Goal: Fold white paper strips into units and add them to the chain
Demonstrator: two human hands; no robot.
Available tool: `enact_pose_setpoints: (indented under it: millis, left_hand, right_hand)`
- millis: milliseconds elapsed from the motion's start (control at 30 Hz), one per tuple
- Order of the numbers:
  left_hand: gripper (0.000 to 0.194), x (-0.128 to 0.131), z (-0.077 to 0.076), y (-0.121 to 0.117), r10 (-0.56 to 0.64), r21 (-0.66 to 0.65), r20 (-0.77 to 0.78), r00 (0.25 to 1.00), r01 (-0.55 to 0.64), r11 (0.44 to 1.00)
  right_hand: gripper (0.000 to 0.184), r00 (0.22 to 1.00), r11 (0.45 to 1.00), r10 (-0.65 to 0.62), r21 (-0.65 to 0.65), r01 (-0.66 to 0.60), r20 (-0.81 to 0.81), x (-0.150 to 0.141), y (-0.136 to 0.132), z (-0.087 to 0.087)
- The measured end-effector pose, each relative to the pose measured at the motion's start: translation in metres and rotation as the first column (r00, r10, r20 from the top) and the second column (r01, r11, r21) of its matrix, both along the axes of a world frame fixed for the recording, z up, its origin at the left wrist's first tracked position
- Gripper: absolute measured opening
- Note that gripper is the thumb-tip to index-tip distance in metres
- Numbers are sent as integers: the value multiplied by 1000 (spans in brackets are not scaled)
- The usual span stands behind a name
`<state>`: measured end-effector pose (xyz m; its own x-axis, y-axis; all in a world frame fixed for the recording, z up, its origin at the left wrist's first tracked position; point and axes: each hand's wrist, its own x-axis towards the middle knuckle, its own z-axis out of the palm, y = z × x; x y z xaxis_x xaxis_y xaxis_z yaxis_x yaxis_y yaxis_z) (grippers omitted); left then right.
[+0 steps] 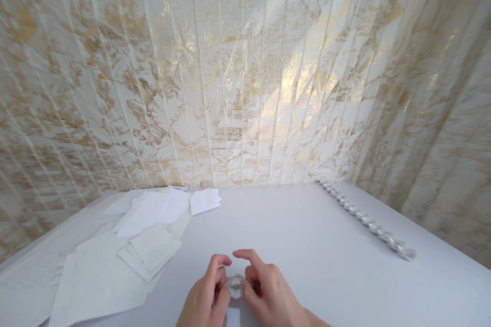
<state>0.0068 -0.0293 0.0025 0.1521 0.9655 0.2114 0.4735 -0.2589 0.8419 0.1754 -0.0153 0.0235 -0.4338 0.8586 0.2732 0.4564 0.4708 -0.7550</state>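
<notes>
Close to the near edge of the view, a small folded paper piece [235, 286], whitish-silver with pointed creases, is pinched between my two hands. My left hand [210, 291] grips its left side with thumb and bent fingers, the index finger curled above. On its right side, my right hand [266, 286] pinches it with the thumb and folded fingers, its index finger raised and pointing left. Fingers cover both ends of the piece. Away to the right lies a long silver chain of folded, interlocked pieces [368, 222], touched by neither hand.
On the left of the white table [291, 225] lie overlapping white paper sheets [99, 271]. Smaller paper slips [155, 250] rest on them. A small stack of white paper [205, 201] sits near the back. Gold-patterned curtains [238, 87] hang behind the table and at its right.
</notes>
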Motion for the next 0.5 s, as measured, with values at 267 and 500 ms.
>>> enact_pose_setpoints:
  millis: [267, 500]
  left_hand:
    - [24, 1, -5, 2, 21, -18, -53, 998, -22, 1000]
    - [29, -1, -11, 5, 36, 9, -94, 995, -35, 999]
  right_hand:
    - [48, 1000, 999, 25, 28, -24, -13, 1, 3, -4]
    - [51, 999, 999, 49, 18, -49, -12, 0, 3, -7]
